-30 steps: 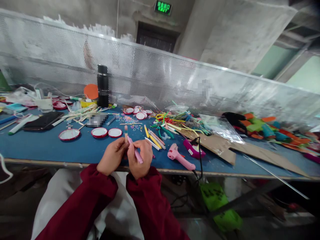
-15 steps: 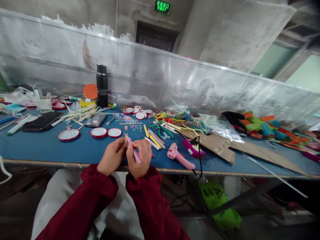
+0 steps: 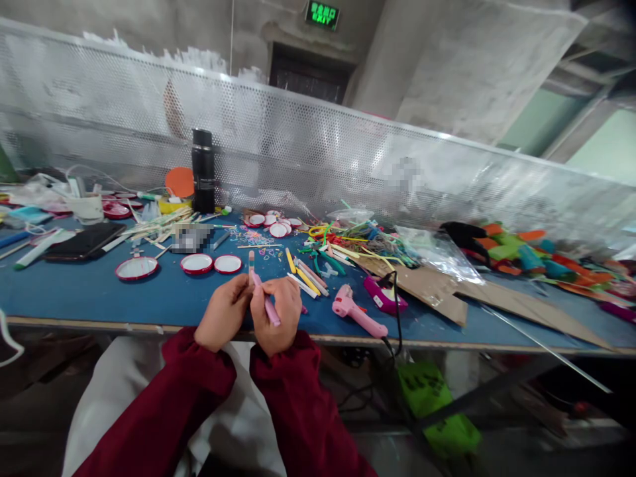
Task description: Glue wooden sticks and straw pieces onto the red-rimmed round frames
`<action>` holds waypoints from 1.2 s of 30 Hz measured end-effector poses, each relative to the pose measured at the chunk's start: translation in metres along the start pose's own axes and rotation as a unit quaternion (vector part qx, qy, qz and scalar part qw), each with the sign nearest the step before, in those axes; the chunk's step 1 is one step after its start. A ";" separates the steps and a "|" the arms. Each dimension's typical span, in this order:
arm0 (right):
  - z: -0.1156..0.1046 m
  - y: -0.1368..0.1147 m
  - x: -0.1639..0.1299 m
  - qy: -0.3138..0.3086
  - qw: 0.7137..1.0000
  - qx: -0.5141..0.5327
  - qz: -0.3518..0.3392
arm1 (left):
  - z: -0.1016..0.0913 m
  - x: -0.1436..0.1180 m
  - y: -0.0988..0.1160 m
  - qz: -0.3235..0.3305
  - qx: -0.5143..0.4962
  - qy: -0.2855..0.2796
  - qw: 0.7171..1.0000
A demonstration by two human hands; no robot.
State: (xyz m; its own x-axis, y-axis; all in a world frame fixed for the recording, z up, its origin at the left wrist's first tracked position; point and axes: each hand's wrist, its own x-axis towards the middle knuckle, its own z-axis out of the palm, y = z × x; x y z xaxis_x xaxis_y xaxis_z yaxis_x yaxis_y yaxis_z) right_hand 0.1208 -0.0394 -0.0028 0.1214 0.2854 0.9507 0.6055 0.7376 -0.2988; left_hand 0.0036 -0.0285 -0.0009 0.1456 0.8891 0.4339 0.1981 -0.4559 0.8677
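My left hand [image 3: 226, 311] pinches a craft stick [image 3: 252, 258] upright, its upper part banded in pinkish and green; the lower end is hidden by my fingers. In my right hand [image 3: 278, 311] is a pink marker [image 3: 271, 308], slanted with its front end against or very near the stick. Both hands meet above the front edge of the blue table [image 3: 169, 298]. Just right of them lie several yellow, white and pink markers [image 3: 307, 278]. A small magenta piece [image 3: 304, 309], perhaps a cap, shows beside my right hand.
A pink glue gun [image 3: 360, 315] lies right, with a purple box [image 3: 382, 295] and black cable. White-lined red lids [image 3: 196, 263] sit left. Behind are a black bottle [image 3: 203, 172], colourful pipe cleaners [image 3: 348, 232] and a perforated metal screen [image 3: 308, 146]. Cardboard [image 3: 427, 281] lies right.
Almost nothing differs. My hands keep the same hold, and the craft stick and marker have shifted only very slightly.
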 end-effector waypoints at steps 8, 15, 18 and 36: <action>0.000 0.000 0.000 -0.004 1.000 -0.005 0.000 | 0.001 0.000 0.002 -0.008 -0.009 0.004 1.000; 0.000 0.000 0.000 0.009 1.000 -0.011 0.006 | 0.001 0.000 0.004 -0.027 -0.025 0.000 0.999; 0.000 0.000 0.000 -0.001 1.000 -0.005 -0.003 | 0.001 0.000 0.005 -0.031 -0.039 0.002 0.999; 0.000 0.000 0.001 0.006 1.000 -0.008 0.001 | 0.001 0.000 0.006 -0.036 -0.061 0.003 0.997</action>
State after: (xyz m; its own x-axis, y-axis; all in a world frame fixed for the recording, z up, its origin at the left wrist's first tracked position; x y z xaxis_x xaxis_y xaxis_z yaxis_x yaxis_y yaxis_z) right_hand 0.1205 -0.0394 -0.0021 0.1322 0.2800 0.9509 0.6179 0.7268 -0.2999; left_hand 0.0059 -0.0318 0.0043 0.1301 0.9200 0.3697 0.0887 -0.3821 0.9198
